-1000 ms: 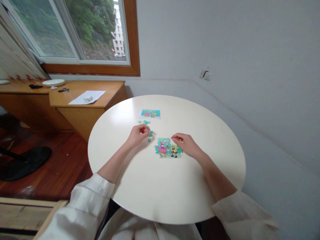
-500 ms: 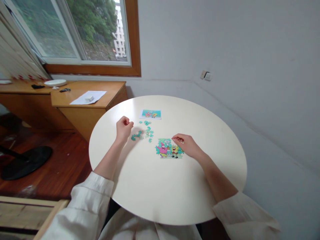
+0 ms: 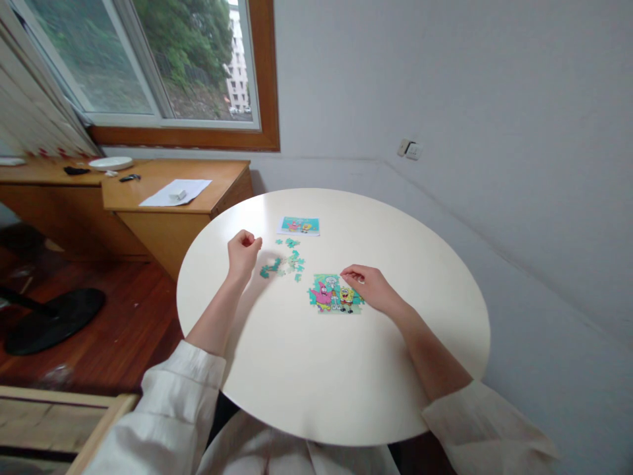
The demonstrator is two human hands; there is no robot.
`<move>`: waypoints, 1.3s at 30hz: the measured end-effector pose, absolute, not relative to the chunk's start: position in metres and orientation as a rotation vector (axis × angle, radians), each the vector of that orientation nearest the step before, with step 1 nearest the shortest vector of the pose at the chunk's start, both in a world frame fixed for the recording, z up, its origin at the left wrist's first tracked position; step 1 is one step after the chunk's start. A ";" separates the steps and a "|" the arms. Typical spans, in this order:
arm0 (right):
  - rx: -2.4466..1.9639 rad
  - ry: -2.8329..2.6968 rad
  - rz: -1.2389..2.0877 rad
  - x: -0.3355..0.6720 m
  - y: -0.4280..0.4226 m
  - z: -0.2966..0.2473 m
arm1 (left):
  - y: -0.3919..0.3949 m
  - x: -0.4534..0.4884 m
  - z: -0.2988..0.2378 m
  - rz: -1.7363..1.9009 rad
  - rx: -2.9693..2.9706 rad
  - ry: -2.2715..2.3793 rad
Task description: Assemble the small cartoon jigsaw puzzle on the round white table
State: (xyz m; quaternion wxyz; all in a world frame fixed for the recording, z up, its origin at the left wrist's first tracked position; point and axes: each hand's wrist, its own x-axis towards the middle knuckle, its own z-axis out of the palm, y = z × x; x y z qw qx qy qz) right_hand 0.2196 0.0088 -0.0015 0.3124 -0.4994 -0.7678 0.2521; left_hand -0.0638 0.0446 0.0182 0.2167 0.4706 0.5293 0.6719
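A partly joined jigsaw puzzle (image 3: 331,297) with a pink starfish and a yellow sponge figure lies on the white round table (image 3: 316,376). At its upper right edge is my right hand (image 3: 364,282), fingers pinched; whatever they hold is too small to make out. My left hand (image 3: 244,254) is raised over the table's left side, closed with thumb and fingertips together, and its contents are hidden. Just right of it lie several loose green jigsaw pieces (image 3: 298,260). Behind these sits a reference picture card (image 3: 299,226) showing the same figures.
Left of the table stands a wooden desk (image 3: 227,177) holding a white paper sheet (image 3: 163,195), a small white box (image 3: 177,194) and a white plate (image 3: 111,163). A black round stand base (image 3: 57,323) rests on the floor. Wall sockets (image 3: 413,151) are at the right.
My left hand has shifted very slightly left, its fingers curling a little closer together. The right hand stays at the puzzle's upper right edge.
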 end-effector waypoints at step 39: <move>-1.323 -2.013 0.686 0.219 0.009 -0.002 | 0.034 -0.051 0.022 1.611 1.369 1.252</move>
